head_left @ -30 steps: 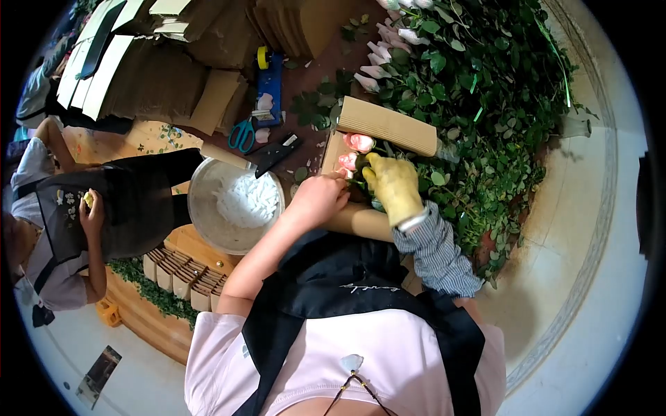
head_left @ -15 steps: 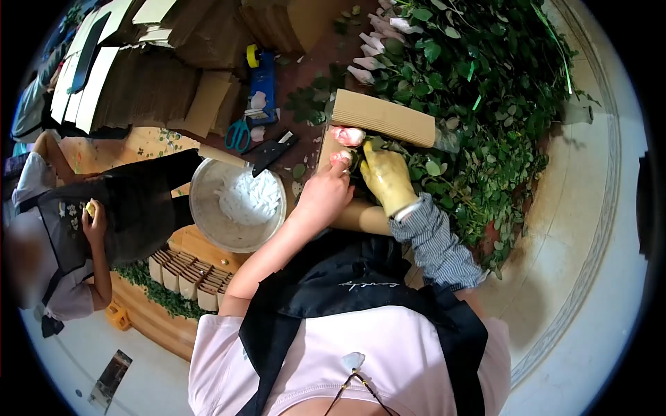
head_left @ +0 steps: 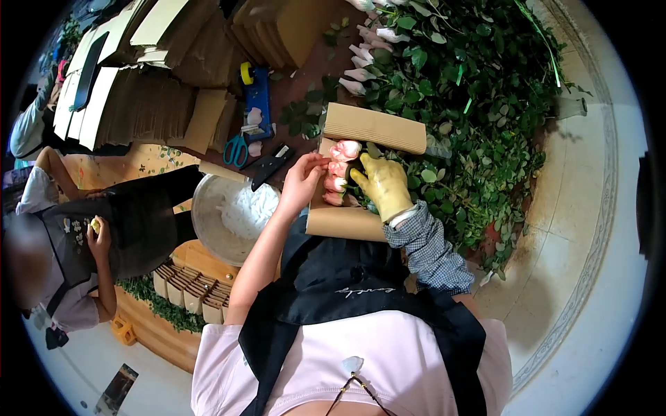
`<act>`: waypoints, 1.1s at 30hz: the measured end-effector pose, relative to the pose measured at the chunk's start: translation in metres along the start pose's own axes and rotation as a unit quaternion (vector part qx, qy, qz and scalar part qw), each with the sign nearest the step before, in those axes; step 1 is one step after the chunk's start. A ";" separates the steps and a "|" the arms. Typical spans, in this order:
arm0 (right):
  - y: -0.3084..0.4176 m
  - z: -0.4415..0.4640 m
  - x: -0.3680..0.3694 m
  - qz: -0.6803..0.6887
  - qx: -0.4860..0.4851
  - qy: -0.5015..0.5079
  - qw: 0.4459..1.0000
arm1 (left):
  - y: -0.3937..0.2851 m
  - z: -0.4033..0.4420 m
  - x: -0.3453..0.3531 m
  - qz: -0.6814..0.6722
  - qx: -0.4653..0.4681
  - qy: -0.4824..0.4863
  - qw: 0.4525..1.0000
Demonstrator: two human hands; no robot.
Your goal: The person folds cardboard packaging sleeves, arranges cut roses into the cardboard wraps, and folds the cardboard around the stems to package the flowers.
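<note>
Several pink-and-white roses [head_left: 336, 184] lie in a column on an opened sheet of corrugated cardboard [head_left: 374, 128], their heads toward the left. My left hand [head_left: 302, 182] is bare; its fingertips are pinched at the left edge of the upper rose heads. My right hand [head_left: 383, 184], in a yellow glove, is curled over the stems just right of the heads. What lies under its palm is hidden. The near flap of the cardboard [head_left: 347, 224] rises in front of my apron.
Leafy stems [head_left: 472, 139] pile up at the right, with sleeved rose heads [head_left: 357, 74] at their far end. A bucket of white pieces [head_left: 208, 225], teal scissors [head_left: 236, 150], a black-handled knife [head_left: 270, 166], a blue tape dispenser [head_left: 257, 100] and cardboard stacks [head_left: 132, 104] stand left. A co-worker [head_left: 90, 236] is there.
My left hand has drawn back left and up from the lower rose to the edge of the heads. More rose heads show now. My gloved hand has shifted slightly left and down.
</note>
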State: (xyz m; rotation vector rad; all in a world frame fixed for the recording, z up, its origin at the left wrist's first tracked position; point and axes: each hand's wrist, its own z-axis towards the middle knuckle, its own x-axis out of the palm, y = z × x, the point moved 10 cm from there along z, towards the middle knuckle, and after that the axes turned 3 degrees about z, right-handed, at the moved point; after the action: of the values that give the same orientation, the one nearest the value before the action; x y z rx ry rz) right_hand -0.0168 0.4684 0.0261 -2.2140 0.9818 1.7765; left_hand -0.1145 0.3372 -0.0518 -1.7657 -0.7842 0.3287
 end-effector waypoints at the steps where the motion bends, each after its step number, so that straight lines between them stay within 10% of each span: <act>1: -0.001 0.000 0.001 -0.004 0.008 0.006 1.000 | -0.003 0.000 0.000 -0.005 0.000 0.000 1.000; 5: 0.000 0.003 0.008 -0.023 -0.001 0.020 1.000 | -0.044 0.001 -0.002 0.374 0.142 -0.133 0.907; 18: -0.016 -0.010 -0.021 0.411 -0.074 -0.113 0.902 | -0.009 0.025 0.016 0.380 0.116 -0.056 0.916; 33: 0.003 -0.008 -0.032 0.334 -0.121 -0.118 0.927 | 0.006 0.043 0.025 0.304 0.196 -0.083 0.929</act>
State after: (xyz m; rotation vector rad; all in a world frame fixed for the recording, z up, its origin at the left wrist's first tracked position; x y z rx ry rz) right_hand -0.0150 0.4746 0.0590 -1.8267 1.6727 2.4874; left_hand -0.1191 0.3842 -0.0678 -1.5679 -0.2325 0.9890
